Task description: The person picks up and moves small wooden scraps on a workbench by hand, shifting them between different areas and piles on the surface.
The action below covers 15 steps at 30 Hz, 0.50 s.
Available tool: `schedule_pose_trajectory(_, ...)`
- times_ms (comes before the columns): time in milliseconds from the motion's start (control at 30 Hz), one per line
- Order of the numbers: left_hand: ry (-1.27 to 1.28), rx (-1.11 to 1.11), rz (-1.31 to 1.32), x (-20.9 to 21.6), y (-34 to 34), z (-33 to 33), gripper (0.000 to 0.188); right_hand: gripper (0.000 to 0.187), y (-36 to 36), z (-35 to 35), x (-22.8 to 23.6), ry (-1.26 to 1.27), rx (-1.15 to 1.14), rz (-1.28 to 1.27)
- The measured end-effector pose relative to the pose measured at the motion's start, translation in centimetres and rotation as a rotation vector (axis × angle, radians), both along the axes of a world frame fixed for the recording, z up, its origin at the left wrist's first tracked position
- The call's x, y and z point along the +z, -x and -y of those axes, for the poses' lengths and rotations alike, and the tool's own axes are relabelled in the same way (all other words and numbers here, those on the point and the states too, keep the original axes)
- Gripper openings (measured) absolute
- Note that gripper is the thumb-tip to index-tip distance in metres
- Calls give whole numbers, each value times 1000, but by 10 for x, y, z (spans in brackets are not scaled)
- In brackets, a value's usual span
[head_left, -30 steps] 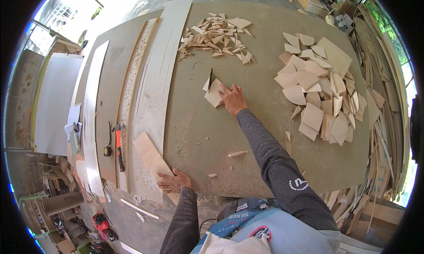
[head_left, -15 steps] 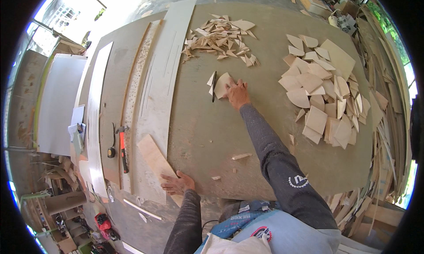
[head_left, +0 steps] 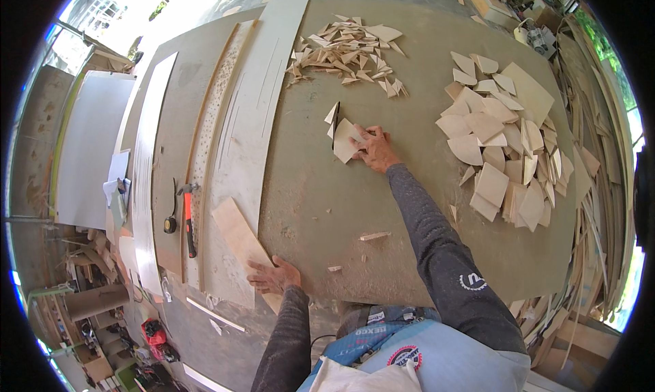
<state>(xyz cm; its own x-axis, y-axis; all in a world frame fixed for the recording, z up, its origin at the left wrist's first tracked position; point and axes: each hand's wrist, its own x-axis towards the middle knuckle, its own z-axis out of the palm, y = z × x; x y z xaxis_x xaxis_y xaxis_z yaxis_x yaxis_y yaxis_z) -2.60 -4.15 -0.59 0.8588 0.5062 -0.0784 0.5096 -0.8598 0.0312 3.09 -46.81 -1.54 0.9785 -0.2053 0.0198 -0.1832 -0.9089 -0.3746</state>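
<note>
My right hand (head_left: 375,149) reaches out to the middle of the table, with thumb and fingers closed on a thin pale wood piece (head_left: 346,139). The piece lies right against a narrow black strip (head_left: 336,124), perhaps a blade. On the strip's other side are small pointed wood slivers (head_left: 331,113). Near the front edge, my left hand (head_left: 275,276) is open, fingers spread, resting on the lower end of a long plywood strip (head_left: 237,226). That strip lies slantwise across a pale board (head_left: 242,146).
A heap of triangular scraps (head_left: 348,51) lies at the far side. To the right is a pile of rounded wood pieces (head_left: 484,126). A hammer (head_left: 189,221) and a tape measure (head_left: 170,223) lie on the left. Stacked wood strips (head_left: 600,139) stand beyond the right edge.
The wood piece has turned and slid slightly toward me along the black strip, moved by my right hand. My left hand stays on the plywood strip. The view has shifted slightly.
</note>
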Motion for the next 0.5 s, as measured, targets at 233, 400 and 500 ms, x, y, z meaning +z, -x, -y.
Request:
schedule_pose_trajectory(233, -17, -11, 21, -2, -1, 1, 88, 55, 4, -7, 5, -28, -29, -20)
schedule_pose_trajectory(400, -26, -2, 17, -6, -1, -1, 89, 53, 7, -14, 3, -51, -48, 16)
schedule_pose_trajectory(500, -24, 0, 5, -6, -1, -1, 89, 51, 9, -15, 3, -70, -62, 22)
